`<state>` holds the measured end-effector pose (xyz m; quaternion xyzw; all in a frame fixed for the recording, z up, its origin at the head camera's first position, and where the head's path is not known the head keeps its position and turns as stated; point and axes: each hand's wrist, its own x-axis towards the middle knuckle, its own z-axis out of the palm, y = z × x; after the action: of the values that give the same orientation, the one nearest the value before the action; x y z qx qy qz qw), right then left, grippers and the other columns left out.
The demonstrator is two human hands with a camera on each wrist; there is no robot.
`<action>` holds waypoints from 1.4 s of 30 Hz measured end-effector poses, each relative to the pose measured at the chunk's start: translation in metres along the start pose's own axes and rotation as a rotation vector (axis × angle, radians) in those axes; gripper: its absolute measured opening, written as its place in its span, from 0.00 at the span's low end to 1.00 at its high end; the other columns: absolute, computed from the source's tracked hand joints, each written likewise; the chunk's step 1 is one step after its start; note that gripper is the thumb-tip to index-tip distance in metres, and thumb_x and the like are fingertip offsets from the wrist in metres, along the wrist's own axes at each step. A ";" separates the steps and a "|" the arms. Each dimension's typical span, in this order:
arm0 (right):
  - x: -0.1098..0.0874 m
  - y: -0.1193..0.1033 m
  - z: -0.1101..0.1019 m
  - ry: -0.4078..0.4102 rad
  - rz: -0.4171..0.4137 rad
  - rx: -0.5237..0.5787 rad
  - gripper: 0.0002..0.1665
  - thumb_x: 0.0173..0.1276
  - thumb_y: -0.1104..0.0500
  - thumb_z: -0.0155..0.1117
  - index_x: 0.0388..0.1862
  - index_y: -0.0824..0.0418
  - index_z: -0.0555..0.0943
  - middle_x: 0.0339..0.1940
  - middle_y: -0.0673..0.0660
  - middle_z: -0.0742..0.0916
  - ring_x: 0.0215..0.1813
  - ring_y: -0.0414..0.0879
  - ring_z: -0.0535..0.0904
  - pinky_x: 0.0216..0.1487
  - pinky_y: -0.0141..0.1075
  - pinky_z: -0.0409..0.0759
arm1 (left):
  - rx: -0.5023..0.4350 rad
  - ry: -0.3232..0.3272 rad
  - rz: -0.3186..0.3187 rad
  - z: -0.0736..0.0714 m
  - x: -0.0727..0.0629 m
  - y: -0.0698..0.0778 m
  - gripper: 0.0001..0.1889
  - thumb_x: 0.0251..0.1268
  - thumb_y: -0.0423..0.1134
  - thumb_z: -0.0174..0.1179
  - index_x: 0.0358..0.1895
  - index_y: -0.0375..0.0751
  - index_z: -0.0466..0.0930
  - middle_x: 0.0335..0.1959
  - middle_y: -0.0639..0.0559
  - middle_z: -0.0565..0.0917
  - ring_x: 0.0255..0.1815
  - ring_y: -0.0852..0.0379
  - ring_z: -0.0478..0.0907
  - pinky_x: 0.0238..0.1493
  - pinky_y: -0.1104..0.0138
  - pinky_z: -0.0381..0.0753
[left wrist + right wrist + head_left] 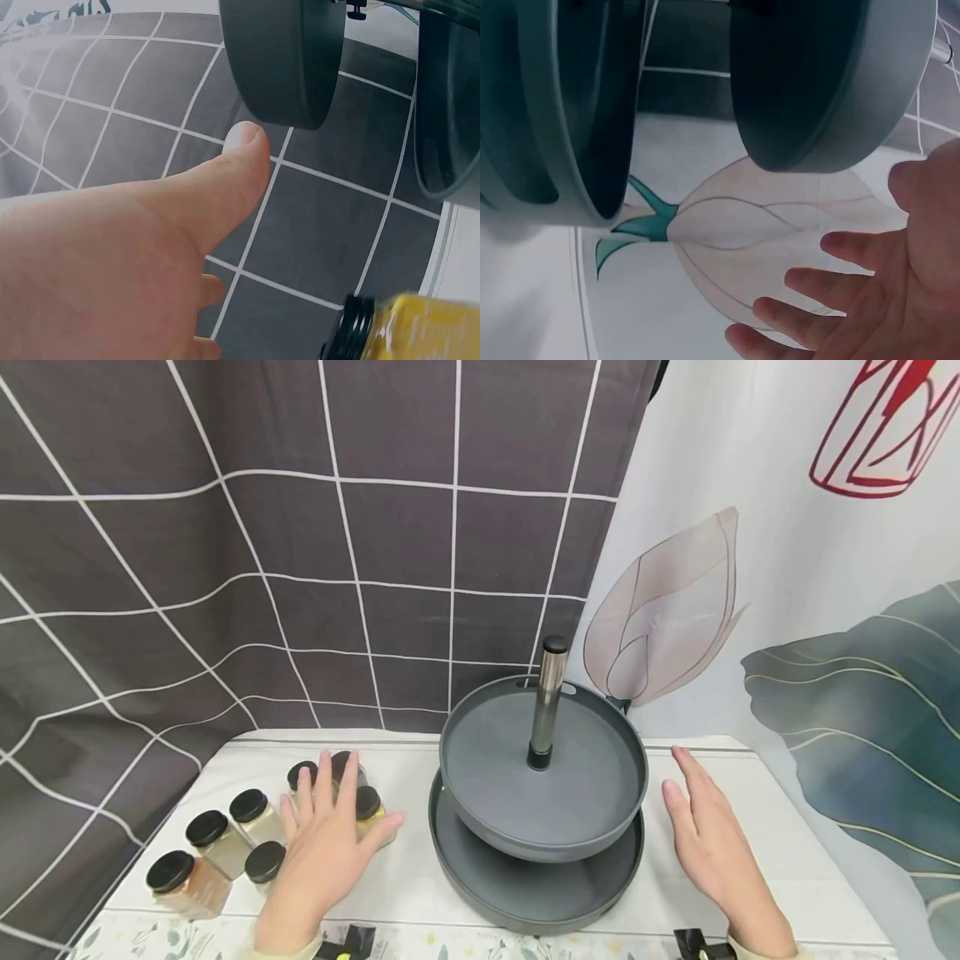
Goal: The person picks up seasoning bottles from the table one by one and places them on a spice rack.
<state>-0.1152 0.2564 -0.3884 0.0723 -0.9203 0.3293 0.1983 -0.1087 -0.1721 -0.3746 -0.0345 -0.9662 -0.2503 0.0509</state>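
Observation:
A dark grey two-tier round tray (487, 777) stands on the table, with a metal post (550, 702) capped in black rising from its upper tier. To its left, my left hand (322, 852) is spread over several square glass spice jars with black lids, holding none of them. A jar with yellow contents (424, 330) shows below that hand in the left wrist view. Right of the tray, my right hand (716, 852) is held out with straight fingers, palm facing the tray, and nothing in it. Both tiers appear bare.
More jars line the table's left side: an orange-brown one (198, 889), a pale one (228, 852) and another (262, 822). A dark gridded curtain (397, 535) hangs behind, and a white leaf-print curtain (697, 468) hangs at right. Floral cloth (420, 941) edges the table's front.

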 end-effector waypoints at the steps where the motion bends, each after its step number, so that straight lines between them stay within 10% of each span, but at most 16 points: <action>1: 0.001 -0.001 -0.001 0.005 0.008 0.005 0.31 0.84 0.54 0.41 0.80 0.66 0.57 0.75 0.73 0.65 0.73 0.74 0.60 0.70 0.67 0.57 | -0.002 0.000 0.000 -0.001 -0.001 -0.002 0.52 0.68 0.69 0.52 0.82 0.39 0.40 0.79 0.28 0.32 0.77 0.23 0.25 0.68 0.28 0.20; 24: 0.017 -0.018 0.001 0.055 0.014 0.083 0.29 0.84 0.53 0.44 0.78 0.63 0.63 0.68 0.72 0.75 0.66 0.69 0.72 0.57 0.66 0.73 | 0.215 0.215 -0.002 -0.048 -0.034 -0.071 0.52 0.72 0.63 0.54 0.80 0.33 0.35 0.78 0.24 0.36 0.76 0.22 0.27 0.68 0.28 0.21; 34: 0.017 -0.021 0.004 0.085 0.014 0.075 0.28 0.83 0.53 0.46 0.77 0.62 0.65 0.66 0.68 0.79 0.54 0.62 0.84 0.54 0.42 0.82 | 0.223 0.235 -0.144 -0.058 -0.043 -0.115 0.52 0.73 0.63 0.51 0.80 0.33 0.32 0.77 0.22 0.36 0.73 0.16 0.30 0.63 0.23 0.29; 42: 0.016 -0.024 0.006 0.097 0.026 0.114 0.28 0.83 0.54 0.47 0.77 0.62 0.65 0.68 0.68 0.78 0.59 0.63 0.82 0.57 0.60 0.77 | 0.232 0.202 -0.286 -0.055 -0.054 -0.150 0.53 0.72 0.66 0.49 0.79 0.34 0.29 0.76 0.23 0.31 0.73 0.17 0.28 0.64 0.23 0.30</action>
<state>-0.1258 0.2336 -0.3723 0.0556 -0.8903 0.3868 0.2339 -0.0647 -0.3323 -0.4046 0.1342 -0.9736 -0.1443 0.1150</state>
